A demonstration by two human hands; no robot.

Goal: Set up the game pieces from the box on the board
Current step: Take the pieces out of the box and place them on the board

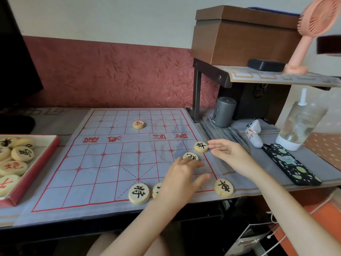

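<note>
Your widest free stretch is the left and middle of the board [88,169] (one red-marked piece [138,124] sits alone on its far half). The box [35,169] wall borders it at left. At right, the shelf post [196,93], grey cylinder [224,111] and phone [289,163] crowd the counter [55,124]. Your left hand [182,174] and right hand [227,152] cover the board's near right part.

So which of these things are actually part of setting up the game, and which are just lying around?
Part of the job: game board, red box of unplaced pieces, red-marked piece, black-marked pieces.
Just lying about: pink fan, brown box, grey cylinder, phone, clear bottle.
</note>
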